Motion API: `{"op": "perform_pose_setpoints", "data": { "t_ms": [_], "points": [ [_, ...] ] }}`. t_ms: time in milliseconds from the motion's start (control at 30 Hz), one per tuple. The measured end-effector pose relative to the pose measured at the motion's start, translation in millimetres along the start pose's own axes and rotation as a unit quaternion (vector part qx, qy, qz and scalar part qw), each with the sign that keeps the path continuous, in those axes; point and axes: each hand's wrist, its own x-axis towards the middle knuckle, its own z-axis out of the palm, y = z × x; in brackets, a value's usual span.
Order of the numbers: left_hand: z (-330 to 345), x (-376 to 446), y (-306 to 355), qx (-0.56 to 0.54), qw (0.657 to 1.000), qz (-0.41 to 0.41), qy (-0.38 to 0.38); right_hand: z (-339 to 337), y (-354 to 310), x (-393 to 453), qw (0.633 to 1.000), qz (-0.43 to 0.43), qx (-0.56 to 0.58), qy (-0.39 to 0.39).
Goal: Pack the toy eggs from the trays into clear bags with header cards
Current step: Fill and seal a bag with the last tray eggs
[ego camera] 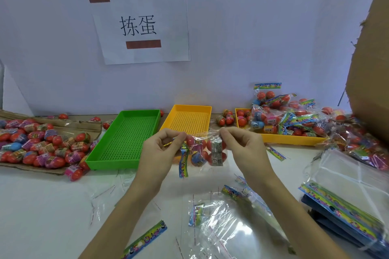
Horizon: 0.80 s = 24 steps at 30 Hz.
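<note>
A clear bag point(203, 150) with several red and blue toy eggs inside hangs above the table's middle. My left hand point(162, 149) pinches its top left corner, and my right hand point(242, 146) pinches its top right corner. A colourful header card point(183, 163) dangles from the bag's left side. The green tray point(124, 139) and the middle yellow tray point(188, 120) hold no eggs. Loose eggs point(42, 145) lie heaped on cardboard at the left.
A yellow tray point(286, 139) at the right holds eggs under a pile of filled bags point(294, 115). Clear bags point(229, 229) and loose header cards point(145, 239) lie on the near table. A stack of header cards point(341, 212) sits near right. A cardboard box point(372, 73) rises far right.
</note>
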Motion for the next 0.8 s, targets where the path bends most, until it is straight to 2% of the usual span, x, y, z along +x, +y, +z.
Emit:
{"op": "perform_pose_setpoints", "data": {
  "t_ms": [100,267,367,500,600,667,733,800],
  "points": [
    [-1.2,-1.7,-4.5,0.057,0.997,0.033,0.031,4.8,3.6,-2.2,0.998,0.047,-0.021,-0.045],
    [-2.0,-0.6,-5.9,0.06,0.997,0.032,0.034,7.3,-1.6,-4.9,0.993,0.075,-0.013,-0.085],
    [-2.2,-0.4,-6.1,0.072,0.996,0.047,0.012,7.6,-3.0,-5.9,0.993,0.099,0.014,-0.066],
    [-1.6,-0.4,-6.4,0.096,0.992,0.084,-0.004,7.5,-4.6,-5.7,0.982,0.141,0.116,-0.041],
    [-4.0,0.9,-9.5,0.175,0.977,0.121,0.009,6.8,-5.3,-5.6,0.992,0.093,0.082,-0.007],
    [-4.5,0.3,-10.8,0.166,0.984,0.064,-0.007,5.5,-4.6,-6.5,1.0,0.007,0.014,0.009],
    [-0.3,0.0,-6.4,0.038,0.993,-0.082,-0.079,5.1,-3.2,-6.8,0.991,-0.104,-0.086,0.011],
    [4.0,-1.2,-1.1,-0.101,0.963,-0.203,-0.144,6.8,-0.3,-8.0,0.959,-0.21,-0.188,-0.013]
  ]
}}
